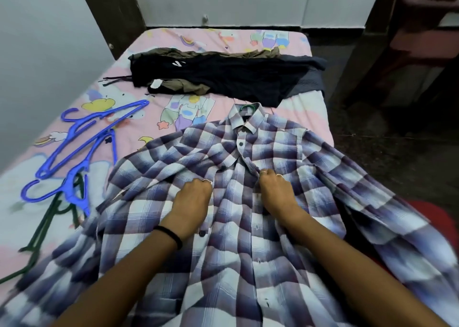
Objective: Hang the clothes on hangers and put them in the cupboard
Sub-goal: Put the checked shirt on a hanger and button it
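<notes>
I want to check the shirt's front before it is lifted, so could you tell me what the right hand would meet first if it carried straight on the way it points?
The right hand points up the plaid shirt placket; it would probably meet the dark button first, then the collar.

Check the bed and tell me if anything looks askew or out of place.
Nothing is damaged or spilled. The blue hangers lie crossed in a loose tangle on the bed, and the dark clothes sit in a rumpled heap behind the plaid shirt.
</notes>
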### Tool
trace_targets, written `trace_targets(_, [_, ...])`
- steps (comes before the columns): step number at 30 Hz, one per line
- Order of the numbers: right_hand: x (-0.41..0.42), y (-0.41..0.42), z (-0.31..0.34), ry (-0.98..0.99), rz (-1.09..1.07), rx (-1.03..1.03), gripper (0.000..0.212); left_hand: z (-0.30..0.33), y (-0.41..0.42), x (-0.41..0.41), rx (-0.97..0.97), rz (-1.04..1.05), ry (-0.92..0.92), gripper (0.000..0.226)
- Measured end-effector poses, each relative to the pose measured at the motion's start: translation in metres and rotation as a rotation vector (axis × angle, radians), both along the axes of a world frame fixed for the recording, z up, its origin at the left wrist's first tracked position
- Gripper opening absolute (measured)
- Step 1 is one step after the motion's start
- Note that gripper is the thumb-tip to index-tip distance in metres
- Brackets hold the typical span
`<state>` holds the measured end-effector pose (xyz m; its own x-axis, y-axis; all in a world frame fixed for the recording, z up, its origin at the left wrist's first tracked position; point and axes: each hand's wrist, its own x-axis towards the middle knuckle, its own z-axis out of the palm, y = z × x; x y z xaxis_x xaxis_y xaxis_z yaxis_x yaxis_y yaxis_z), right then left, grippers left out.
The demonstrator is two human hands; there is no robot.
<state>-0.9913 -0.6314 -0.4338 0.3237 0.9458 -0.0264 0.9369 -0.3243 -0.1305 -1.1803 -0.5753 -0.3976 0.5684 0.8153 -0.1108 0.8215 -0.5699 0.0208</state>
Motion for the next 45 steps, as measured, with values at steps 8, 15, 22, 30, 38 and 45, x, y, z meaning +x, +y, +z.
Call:
trace_targets(8, [0.045, -0.007, 0.038, 0.458, -0.078, 0.152, 0.014, 0.060, -0.028, -0.010, -0.392, -0.054, -0.611, 0.012])
trace_targets(15, [0.044, -0.005, 0.023, 0.274, 0.049, -0.165, 0.011, -0.002, -0.014, 0.018, -0.570, -0.145, -0.110, 0.021])
trace_targets(22, [0.013, 0.010, -0.003, -0.048, -0.074, 0.075, 0.051, -0.025, 0.019, 0.058, -0.311, 0.026, -0.275, 0.033])
trace_targets(30, [0.014, 0.026, -0.011, 0.007, -0.024, 0.283, 0.009, -0.050, 0.044, 0.084, -0.209, 0.126, -0.192, 0.035])
trace_targets(38, [0.021, 0.041, 0.007, 0.997, -0.325, 0.079, 0.024, -0.065, 0.044, 0.083, -0.102, -0.028, -0.093, 0.022])
trace_targets(45, [0.011, 0.035, -0.002, 1.594, -0.444, 0.154, 0.018, -0.079, 0.040, 0.075, -0.132, -0.039, -0.310, 0.021])
